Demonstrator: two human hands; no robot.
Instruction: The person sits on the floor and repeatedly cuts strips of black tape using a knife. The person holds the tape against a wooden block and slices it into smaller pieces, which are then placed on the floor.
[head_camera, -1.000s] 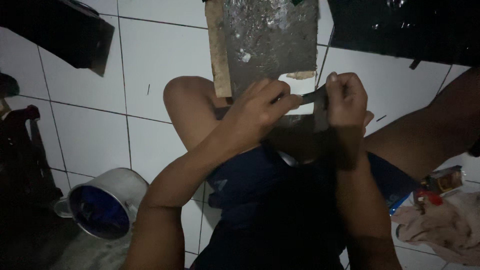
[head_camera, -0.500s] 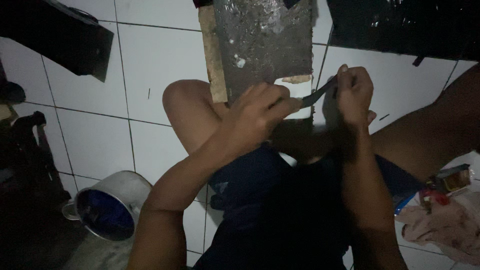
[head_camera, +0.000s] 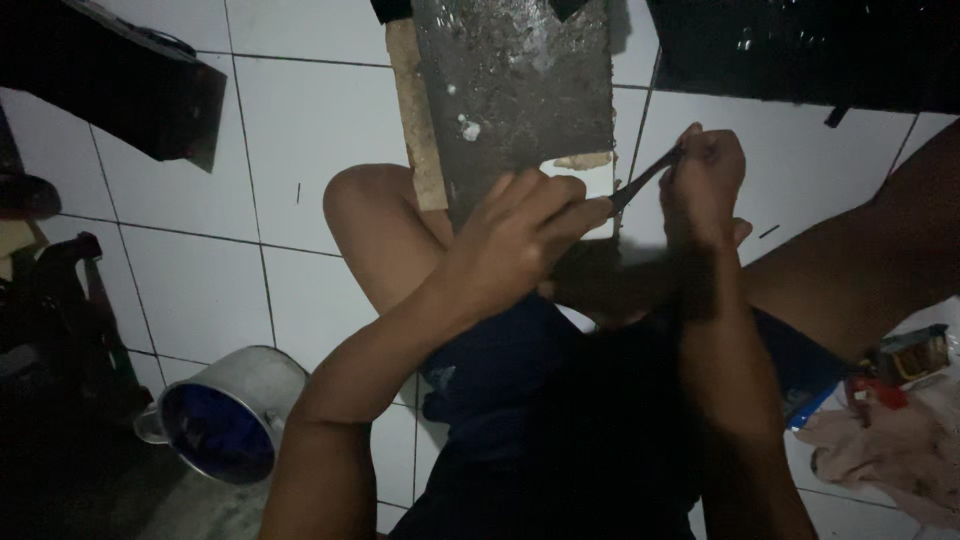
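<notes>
Between the two hands, a thin dark strip (head_camera: 645, 182) runs slantwise, its lower end pinched in the fingers of the left hand (head_camera: 515, 235) and its upper end gripped in the closed fist of the right hand (head_camera: 703, 180). Both hands are clamped on this strip and stand near each other, the right slightly higher than the left. What the strip is made of cannot be told in the dim light. Directly beyond the left hand lies a grey, speckled board (head_camera: 520, 90) with a pale wooden edge (head_camera: 417, 125) along its left side, resting on the white tiled floor (head_camera: 300, 130). Below the hands are the person's bent knee (head_camera: 375, 220) and dark blue shorts (head_camera: 510, 380). Well to the lower left of the left hand stands a metal mug (head_camera: 225, 415) with a blue interior. To the lower right of the right hand lies a pale cloth (head_camera: 885, 450) with small packets on it.
</notes>
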